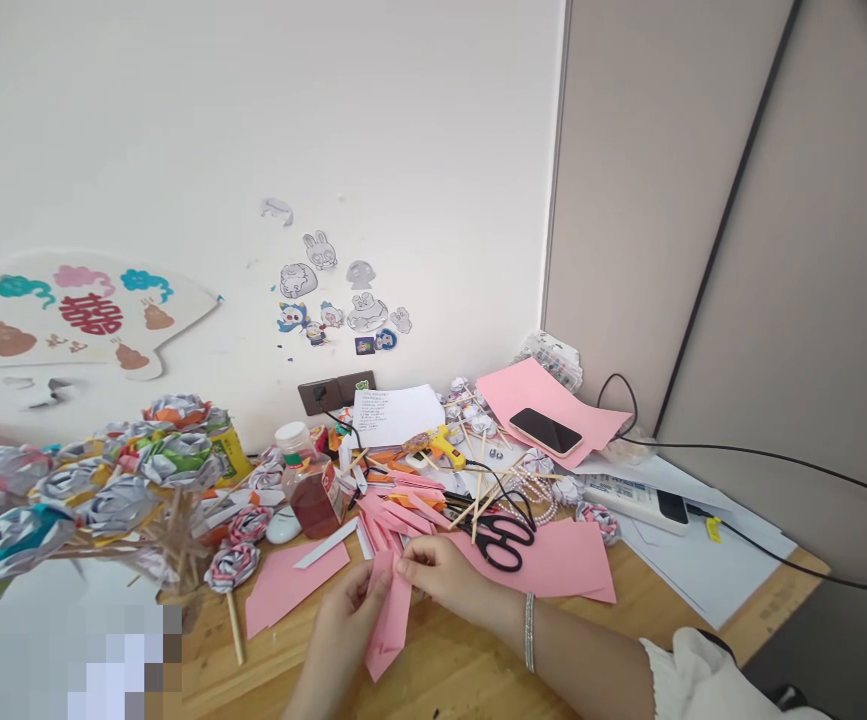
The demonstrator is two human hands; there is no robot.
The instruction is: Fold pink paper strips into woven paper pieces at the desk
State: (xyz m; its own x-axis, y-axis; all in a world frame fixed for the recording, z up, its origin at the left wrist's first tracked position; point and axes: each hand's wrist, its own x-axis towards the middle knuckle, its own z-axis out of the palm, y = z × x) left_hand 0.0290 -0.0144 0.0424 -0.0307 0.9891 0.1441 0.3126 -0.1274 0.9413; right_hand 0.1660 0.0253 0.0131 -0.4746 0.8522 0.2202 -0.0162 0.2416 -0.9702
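Between both hands is a strip of pink paper (389, 630), folded lengthwise and hanging down toward the table's front. My left hand (348, 610) pinches its left edge, with thumb and fingers closed. My right hand (437, 572) pinches the upper right edge; a silvery bracelet is on that wrist. Just beyond the hands lies a heap of pink paper strips (395, 505). Black-handled scissors (504, 542) rest to the right on a pink sheet (572, 560), their blades partly hidden. More pink paper (294, 590) lies to the left.
A yellow glue gun (446, 447) with a black cord lies behind the strips. A bottle of reddish-brown liquid (314, 490) stands left of it. Paper flowers (114, 500) crowd the left side. A phone (545, 431) sits on pink paper; a white power strip (632, 502) is at right.
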